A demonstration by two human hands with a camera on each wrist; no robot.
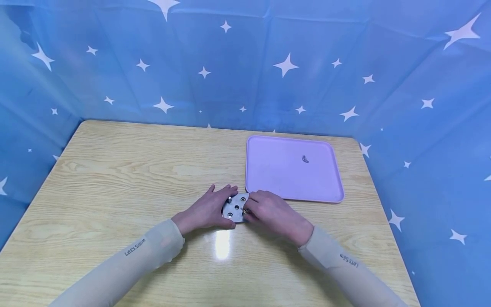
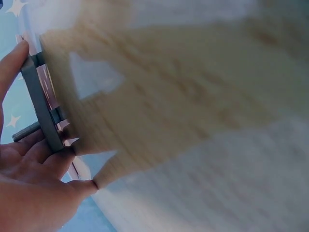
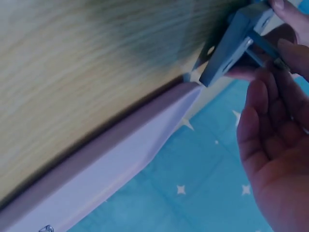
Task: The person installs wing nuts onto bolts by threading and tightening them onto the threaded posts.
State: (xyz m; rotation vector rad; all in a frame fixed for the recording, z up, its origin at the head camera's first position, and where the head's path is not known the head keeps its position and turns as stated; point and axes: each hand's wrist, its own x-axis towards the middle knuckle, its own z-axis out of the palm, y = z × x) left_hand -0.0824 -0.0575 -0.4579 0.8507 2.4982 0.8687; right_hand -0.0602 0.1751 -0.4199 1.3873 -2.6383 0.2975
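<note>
On the table lies a grey metal plate [image 1: 236,207] with several round holes. A threaded bolt [image 2: 26,131] stands up from its left part, and short dark feet [image 2: 57,115] show under it. My left hand [image 1: 209,209] grips the plate from the left, thumb along the near edge and fingers at the far edge. Over the plate's right part, my right hand [image 1: 270,213] pinches a small metal bolt [image 3: 279,64] between thumb and fingertips. Its lower end points at the plate's face; the fingers hide much of it.
Just behind my right hand lies a shallow purple tray [image 1: 276,179], its near left corner close to the plate. A few small dark metal pieces [image 1: 305,159] rest in it. A blue curtain with white stars [image 1: 230,76] surrounds the wood-grain table [image 1: 126,170].
</note>
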